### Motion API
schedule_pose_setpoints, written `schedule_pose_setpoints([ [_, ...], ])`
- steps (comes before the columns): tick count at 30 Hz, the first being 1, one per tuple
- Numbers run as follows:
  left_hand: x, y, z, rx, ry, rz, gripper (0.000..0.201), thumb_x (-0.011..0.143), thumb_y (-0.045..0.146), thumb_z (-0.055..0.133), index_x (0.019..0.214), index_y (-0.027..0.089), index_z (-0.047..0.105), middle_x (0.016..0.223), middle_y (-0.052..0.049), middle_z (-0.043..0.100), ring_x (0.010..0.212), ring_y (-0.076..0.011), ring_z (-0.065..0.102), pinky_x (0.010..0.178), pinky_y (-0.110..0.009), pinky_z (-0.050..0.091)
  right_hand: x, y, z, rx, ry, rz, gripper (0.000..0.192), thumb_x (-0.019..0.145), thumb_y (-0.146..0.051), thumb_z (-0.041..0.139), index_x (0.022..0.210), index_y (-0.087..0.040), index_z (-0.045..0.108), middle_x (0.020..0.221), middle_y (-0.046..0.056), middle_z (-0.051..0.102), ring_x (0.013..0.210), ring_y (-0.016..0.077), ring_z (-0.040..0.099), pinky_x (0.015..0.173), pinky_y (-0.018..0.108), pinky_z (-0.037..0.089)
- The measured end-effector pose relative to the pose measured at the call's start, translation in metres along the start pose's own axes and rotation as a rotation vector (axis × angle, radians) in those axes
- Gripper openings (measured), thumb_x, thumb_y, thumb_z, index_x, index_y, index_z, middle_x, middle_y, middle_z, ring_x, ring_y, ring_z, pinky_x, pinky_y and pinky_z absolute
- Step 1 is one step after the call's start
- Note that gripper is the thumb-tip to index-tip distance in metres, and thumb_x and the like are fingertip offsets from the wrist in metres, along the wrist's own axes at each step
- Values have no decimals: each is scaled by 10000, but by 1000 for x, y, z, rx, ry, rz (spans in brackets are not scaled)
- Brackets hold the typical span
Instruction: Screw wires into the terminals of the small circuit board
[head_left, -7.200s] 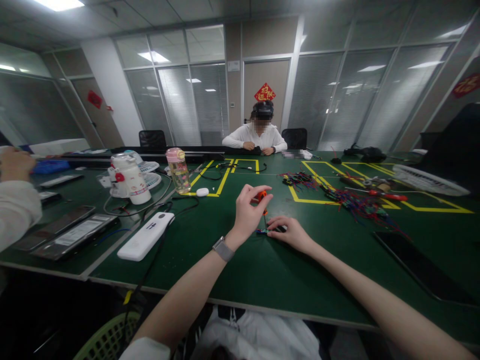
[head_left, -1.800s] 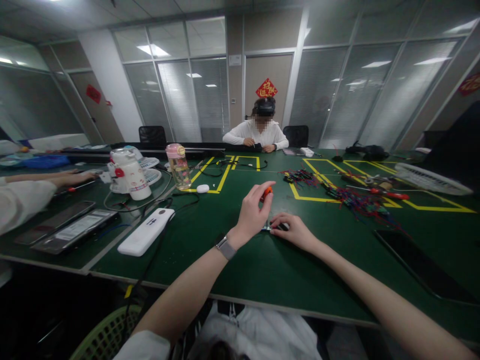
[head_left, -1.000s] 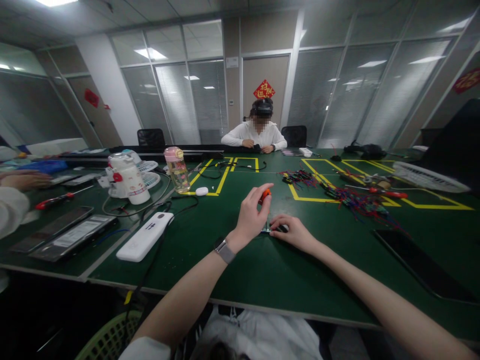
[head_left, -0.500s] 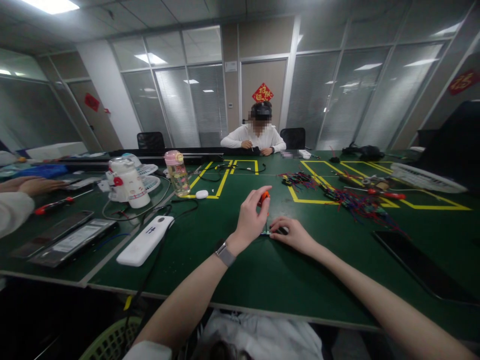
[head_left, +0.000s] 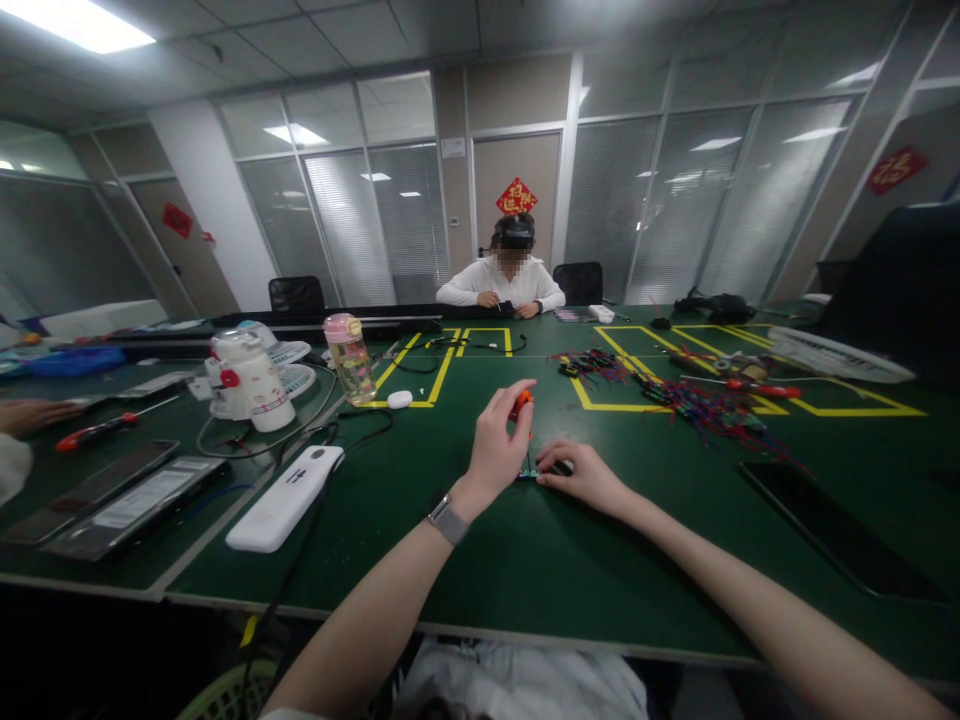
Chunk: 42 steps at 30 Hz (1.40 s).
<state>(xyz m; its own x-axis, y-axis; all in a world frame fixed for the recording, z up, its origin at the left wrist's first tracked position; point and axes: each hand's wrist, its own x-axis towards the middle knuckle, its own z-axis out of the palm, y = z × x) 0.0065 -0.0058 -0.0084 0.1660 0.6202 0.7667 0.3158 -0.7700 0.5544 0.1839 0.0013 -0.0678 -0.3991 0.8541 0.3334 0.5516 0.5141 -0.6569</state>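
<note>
The left hand [head_left: 496,447] wraps an orange screwdriver handle [head_left: 520,403] so that only its tip of colour shows; the shaft below is hidden behind the fingers. The right hand [head_left: 581,476] lies over a small dark part [head_left: 556,467], too small and too covered to tell what it is. The right forearm runs out at the lower right corner. At the left edge a co-worker's hand [head_left: 34,414] and sleeve [head_left: 9,466] are cut off. The face of the person [head_left: 501,281] across the table is blurred. The tangle of coloured wires [head_left: 705,408] is too fine to sort into single pieces. A basket [head_left: 225,695] is cut by the bottom edge
</note>
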Motion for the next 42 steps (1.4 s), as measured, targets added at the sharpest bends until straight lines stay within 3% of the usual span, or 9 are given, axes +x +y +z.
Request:
schedule_pose_setpoints([
  [9, 0, 2, 1, -2, -1, 8, 308, 958, 236, 431, 1248, 211, 530, 1037, -66, 614, 831, -140, 618, 782, -275, 517, 0, -2, -1, -10, -5, 1, 82, 745, -269, 707, 778, -200, 737, 963, 65, 688, 898, 213, 643, 884, 361, 471],
  [15, 2, 2, -2, -78, 19, 23, 334, 978, 228, 373, 1267, 208, 539, 1199, -97, 597, 997, -172, 622, 871, -314, 511, 0, -3, -2, -5, -7, 15, 93, 743, -272, 701, 778, -194, 738, 948, 67, 691, 902, 219, 644, 874, 354, 477],
  [19, 4, 2, -3, -96, 46, 9, 286, 952, 222, 451, 1204, 208, 587, 1065, -69, 623, 921, -150, 620, 801, -273, 519, 0, -1, -2, -11, -14, 16, 109, 747, -284, 702, 800, -197, 741, 968, 71, 687, 907, 222, 644, 883, 361, 475],
  [24, 5, 3, -4, -45, 121, 3, 168, 869, 263, 612, 1015, 203, 670, 925, -33, 557, 842, -137, 576, 723, -236, 500, 0, -3, -2, -23, -27, 12, 128, 758, -296, 696, 821, -198, 749, 972, 76, 687, 908, 227, 644, 874, 364, 478],
  [30, 5, 3, -6, -94, 64, 15, 302, 974, 227, 400, 1196, 205, 603, 1048, -61, 603, 967, -153, 588, 859, -289, 482, 0, -4, -2, -32, -29, 18, 113, 756, -264, 696, 821, -191, 751, 971, 78, 682, 913, 223, 637, 884, 360, 473],
  [34, 5, 2, -4, -130, 44, 34, 301, 957, 202, 437, 1221, 191, 579, 1064, -73, 625, 958, -156, 607, 845, -288, 493, 1, -3, -2, -35, -35, 27, 121, 762, -269, 689, 826, -187, 752, 961, 80, 683, 903, 223, 636, 867, 360, 478],
  [39, 5, 4, -4, -82, 78, 70, 195, 895, 193, 560, 1059, 186, 667, 932, -42, 605, 819, -123, 589, 734, -232, 491, 2, -3, -1, -33, -27, 13, 113, 768, -264, 681, 815, -191, 753, 943, 83, 684, 912, 232, 631, 868, 367, 475],
  [42, 6, 4, -5, -73, 86, 52, 195, 897, 224, 564, 1058, 197, 670, 932, -38, 597, 814, -125, 583, 723, -234, 492, 1, -2, -1, -34, -22, 15, 105, 764, -259, 683, 810, -193, 751, 946, 83, 685, 912, 233, 630, 867, 367, 476],
])
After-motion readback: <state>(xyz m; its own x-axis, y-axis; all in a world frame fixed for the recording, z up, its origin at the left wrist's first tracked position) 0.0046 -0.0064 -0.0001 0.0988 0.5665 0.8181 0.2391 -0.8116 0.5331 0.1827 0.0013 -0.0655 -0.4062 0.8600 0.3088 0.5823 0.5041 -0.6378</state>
